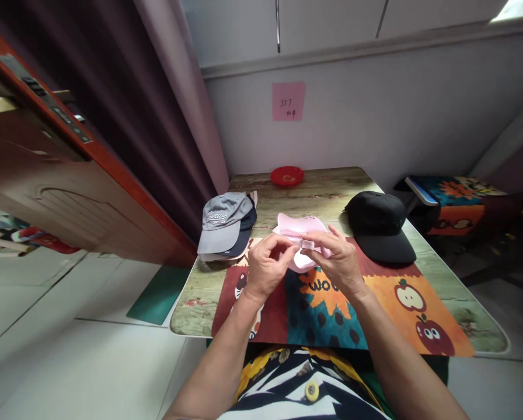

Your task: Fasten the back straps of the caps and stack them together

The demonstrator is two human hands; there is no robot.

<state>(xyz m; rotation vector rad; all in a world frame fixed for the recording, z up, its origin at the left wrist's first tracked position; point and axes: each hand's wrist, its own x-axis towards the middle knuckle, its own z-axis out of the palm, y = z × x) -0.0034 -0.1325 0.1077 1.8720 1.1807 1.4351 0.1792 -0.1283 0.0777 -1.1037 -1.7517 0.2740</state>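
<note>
A pink cap (303, 224) is held over the middle of the table, its brim toward the far side. My left hand (268, 262) pinches the near end of a strap at the cap's opening, fingers closed. My right hand (337, 256) grips the other side of the strap, thumb and fingers closed around it. The two hands almost meet at a small pale piece of the strap (307, 244). Part of the cap hides behind my fingers.
Stacked caps, a grey one (222, 221) on top, lie at the table's left. A black cap (379, 224) sits at the right. At the back is a red dish (287, 176). A colourful mat (323, 321) covers the front of the wooden table (191, 309).
</note>
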